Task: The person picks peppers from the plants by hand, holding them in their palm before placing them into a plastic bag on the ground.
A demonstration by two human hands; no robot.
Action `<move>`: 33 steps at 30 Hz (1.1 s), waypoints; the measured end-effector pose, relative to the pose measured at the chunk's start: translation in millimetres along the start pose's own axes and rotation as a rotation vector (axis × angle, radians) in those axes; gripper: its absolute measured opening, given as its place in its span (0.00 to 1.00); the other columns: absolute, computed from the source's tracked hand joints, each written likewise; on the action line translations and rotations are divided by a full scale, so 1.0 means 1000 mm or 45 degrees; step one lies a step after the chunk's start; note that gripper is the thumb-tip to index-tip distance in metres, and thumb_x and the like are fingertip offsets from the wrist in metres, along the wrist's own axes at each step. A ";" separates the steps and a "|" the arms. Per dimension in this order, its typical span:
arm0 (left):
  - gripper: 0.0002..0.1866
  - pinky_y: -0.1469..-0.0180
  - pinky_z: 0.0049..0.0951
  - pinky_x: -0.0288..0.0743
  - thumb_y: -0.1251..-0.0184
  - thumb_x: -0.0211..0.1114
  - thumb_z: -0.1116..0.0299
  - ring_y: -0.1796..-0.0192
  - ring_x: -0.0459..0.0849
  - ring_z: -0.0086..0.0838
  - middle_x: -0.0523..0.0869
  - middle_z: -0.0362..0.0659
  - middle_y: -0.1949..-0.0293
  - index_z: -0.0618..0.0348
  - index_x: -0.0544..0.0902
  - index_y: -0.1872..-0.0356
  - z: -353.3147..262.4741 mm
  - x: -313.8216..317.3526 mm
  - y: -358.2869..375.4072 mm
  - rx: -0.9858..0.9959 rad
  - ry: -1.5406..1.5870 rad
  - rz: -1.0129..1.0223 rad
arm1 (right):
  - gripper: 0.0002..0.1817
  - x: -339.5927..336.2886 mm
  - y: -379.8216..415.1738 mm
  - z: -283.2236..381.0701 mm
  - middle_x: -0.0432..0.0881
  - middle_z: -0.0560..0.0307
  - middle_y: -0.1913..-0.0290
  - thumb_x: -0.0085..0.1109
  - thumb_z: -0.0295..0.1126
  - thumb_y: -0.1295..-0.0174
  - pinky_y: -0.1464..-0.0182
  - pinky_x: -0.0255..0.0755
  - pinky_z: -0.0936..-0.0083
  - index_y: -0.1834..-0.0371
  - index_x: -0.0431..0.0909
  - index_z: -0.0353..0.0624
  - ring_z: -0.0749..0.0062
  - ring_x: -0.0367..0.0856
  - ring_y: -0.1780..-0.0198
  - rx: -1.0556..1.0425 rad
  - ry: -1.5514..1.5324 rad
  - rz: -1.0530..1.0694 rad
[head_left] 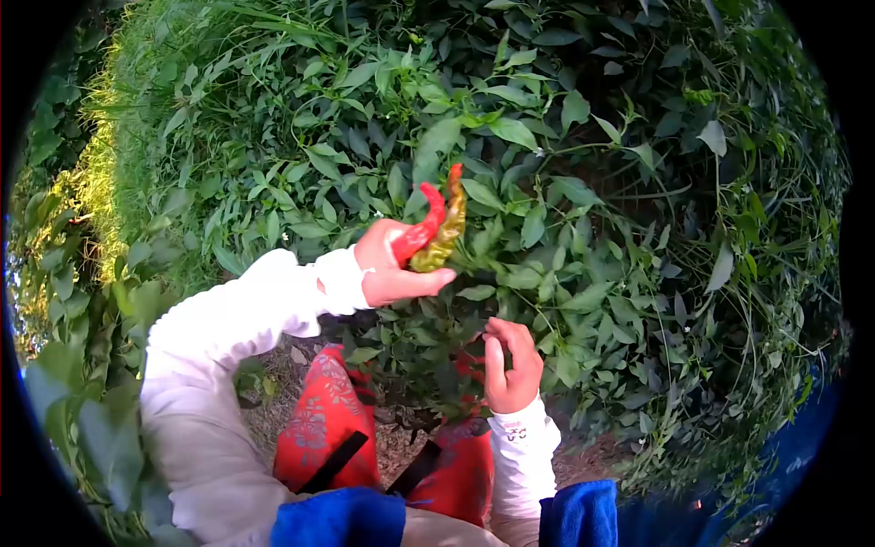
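My left hand (394, 269) is closed around two long, wrinkled chili peppers over the pepper plants. One is a bright red chili pepper (424, 228). Beside it, a mottled green-brown chili pepper (446, 239) ends in a red tip. Both tips point up and away from me. Lower and to the right is my right hand (514, 366), in front of the leaves. Its fingers curl in, with the thumb close to the index fingertip; whatever may lie between them is too small or hidden to make out.
Dense leafy pepper plants (583, 246) fill the area ahead and to the right. Tall grass (191, 118) grows at the upper left. Large leaves (109, 428) stand close by my left arm. Bare soil (396, 447) shows between my red-clad legs (319, 424). Blue cloth (579, 512) hangs near my right arm.
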State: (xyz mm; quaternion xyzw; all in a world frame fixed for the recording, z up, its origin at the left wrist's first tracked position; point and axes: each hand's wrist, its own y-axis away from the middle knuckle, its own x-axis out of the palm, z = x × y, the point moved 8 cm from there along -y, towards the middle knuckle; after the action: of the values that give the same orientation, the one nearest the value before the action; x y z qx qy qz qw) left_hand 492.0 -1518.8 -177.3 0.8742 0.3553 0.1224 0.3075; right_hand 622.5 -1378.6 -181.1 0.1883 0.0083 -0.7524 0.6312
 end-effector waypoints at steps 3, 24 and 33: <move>0.09 0.75 0.22 0.67 0.53 0.68 0.68 0.80 0.74 0.18 0.77 0.36 0.84 0.61 0.77 0.81 0.020 -0.060 0.033 -0.104 -0.236 0.068 | 0.10 0.025 -0.005 0.002 0.77 0.47 0.67 0.52 0.20 0.48 0.64 0.71 0.76 0.61 0.74 0.34 0.61 0.78 0.67 0.002 0.047 -0.004; 0.16 0.77 0.21 0.68 0.52 0.64 0.64 0.81 0.77 0.25 0.78 0.45 0.83 0.72 0.78 0.72 0.288 -0.303 0.286 -0.373 0.691 -0.374 | 0.33 0.412 -0.164 0.025 0.67 0.45 0.44 0.63 0.47 0.54 0.42 0.57 0.56 0.47 0.68 0.40 0.54 0.67 0.44 -0.132 0.762 0.645; 0.15 0.71 0.20 0.69 0.52 0.63 0.64 0.76 0.77 0.23 0.80 0.44 0.80 0.69 0.79 0.70 0.235 -0.245 0.233 -0.384 0.582 -0.046 | 0.26 -0.111 -0.213 0.032 0.72 0.52 0.49 0.46 0.48 0.41 0.46 0.62 0.69 0.44 0.65 0.42 0.64 0.72 0.49 -0.086 -0.209 -1.368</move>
State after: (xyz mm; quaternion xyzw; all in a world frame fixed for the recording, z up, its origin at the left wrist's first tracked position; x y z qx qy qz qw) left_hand 544.9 -1925.7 -213.6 0.7618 0.4086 0.3625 0.3483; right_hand 425.6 -1238.3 -167.0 0.0776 0.0783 -0.9806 0.1620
